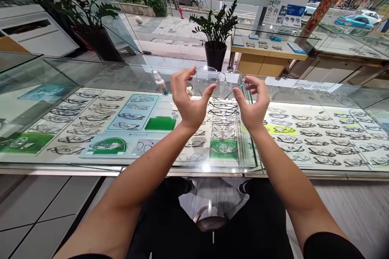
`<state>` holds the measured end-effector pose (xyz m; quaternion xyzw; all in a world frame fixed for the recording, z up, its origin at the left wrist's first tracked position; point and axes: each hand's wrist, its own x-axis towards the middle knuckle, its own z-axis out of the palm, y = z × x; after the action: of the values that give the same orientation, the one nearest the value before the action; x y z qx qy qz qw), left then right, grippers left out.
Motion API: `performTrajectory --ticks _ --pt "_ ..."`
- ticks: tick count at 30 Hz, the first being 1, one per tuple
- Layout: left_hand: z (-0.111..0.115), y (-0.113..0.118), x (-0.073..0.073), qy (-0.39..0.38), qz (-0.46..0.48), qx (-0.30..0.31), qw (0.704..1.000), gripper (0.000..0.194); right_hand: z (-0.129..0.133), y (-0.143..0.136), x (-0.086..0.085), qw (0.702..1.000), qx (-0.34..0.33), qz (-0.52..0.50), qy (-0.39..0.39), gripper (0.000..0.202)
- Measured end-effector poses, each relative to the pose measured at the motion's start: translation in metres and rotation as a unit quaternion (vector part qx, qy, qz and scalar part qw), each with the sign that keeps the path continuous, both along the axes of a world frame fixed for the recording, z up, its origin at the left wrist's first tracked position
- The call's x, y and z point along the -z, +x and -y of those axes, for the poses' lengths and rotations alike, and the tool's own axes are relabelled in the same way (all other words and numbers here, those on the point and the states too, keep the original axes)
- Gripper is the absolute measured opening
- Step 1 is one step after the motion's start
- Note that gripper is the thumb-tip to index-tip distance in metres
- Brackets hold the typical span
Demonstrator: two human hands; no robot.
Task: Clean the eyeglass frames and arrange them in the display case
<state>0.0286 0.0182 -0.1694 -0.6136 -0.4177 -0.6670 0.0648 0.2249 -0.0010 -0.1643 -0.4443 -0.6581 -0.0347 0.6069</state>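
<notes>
A pair of thin-rimmed eyeglasses is raised above the glass display counter, its clear lenses facing the window. My left hand grips its left end between thumb and fingers. At the right end, my right hand pinches the frame near the hinge, thumb below and fingers above. Behind my left hand, a small white spray bottle stands on the counter. Below the hands, rows of spectacles lie under the glass, with a green card at the front of the middle row.
The glass counter spans the view, with more spectacles at both sides. Beyond it stand a potted plant, a larger plant at the left and a wooden display table. A stool shows below.
</notes>
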Motion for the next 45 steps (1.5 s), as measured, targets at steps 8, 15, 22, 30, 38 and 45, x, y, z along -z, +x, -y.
performTrajectory --ticks 8,15,22,30,38,45 --pt "0.0019 -0.0011 -0.0025 0.009 -0.002 -0.03 1.0 0.069 -0.0025 -0.0017 0.0034 0.998 -0.037 -0.022 -0.049 0.045" --pt "0.0034 -0.001 -0.0038 0.005 0.002 -0.021 1.0 0.071 -0.0023 -0.0021 0.0044 0.998 -0.047 -0.024 -0.044 0.044" --pt "-0.001 0.0011 -0.008 -0.032 0.017 0.072 0.997 0.061 -0.0002 -0.0002 0.002 1.0 0.014 -0.025 0.008 0.045" --pt "0.0016 0.002 -0.0059 -0.022 0.026 0.032 0.999 0.061 0.0002 -0.002 0.001 0.999 -0.015 -0.047 -0.013 0.04" --pt "0.0063 0.0014 -0.0083 0.028 -0.004 -0.015 0.999 0.061 -0.0053 -0.0022 0.0063 0.994 -0.064 -0.076 -0.054 0.039" --pt "0.0048 0.0013 -0.0085 0.033 -0.005 0.004 0.999 0.063 -0.0029 -0.0022 0.0046 0.996 -0.047 -0.075 -0.033 0.042"
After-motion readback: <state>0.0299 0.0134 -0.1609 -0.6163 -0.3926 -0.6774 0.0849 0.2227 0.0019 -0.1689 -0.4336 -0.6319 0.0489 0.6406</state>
